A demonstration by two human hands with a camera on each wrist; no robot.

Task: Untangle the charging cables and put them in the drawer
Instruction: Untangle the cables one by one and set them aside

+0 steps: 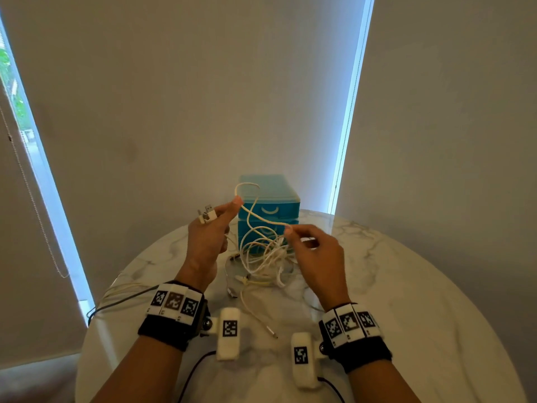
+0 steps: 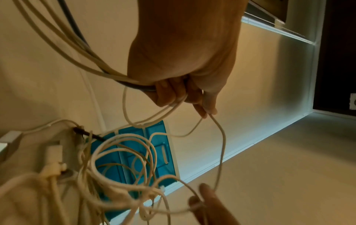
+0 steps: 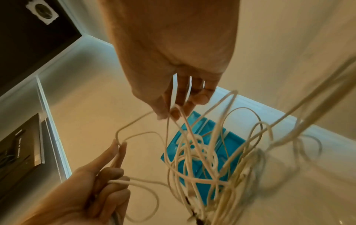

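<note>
A tangle of white charging cables (image 1: 264,257) lies on the marble table (image 1: 406,286) in front of a blue drawer unit (image 1: 268,205) whose drawers look shut. My left hand (image 1: 236,202) is raised; it pinches one white cable between thumb and forefinger and holds several USB plugs (image 1: 207,215) and cables in its curled fingers. My right hand (image 1: 287,229) pinches the same cable lower down, so a short stretch runs taut between the hands. The left wrist view shows the left hand (image 2: 209,113) and the tangle (image 2: 115,175). The right wrist view shows the right hand (image 3: 169,112) over the drawer unit (image 3: 227,137).
One loose cable end (image 1: 273,334) lies on the table near me between my wrists. Several cables (image 1: 125,292) trail from my left hand off the table's left edge. A wall and blinds stand close behind the drawer unit. A bead chain (image 1: 35,205) hangs at the left.
</note>
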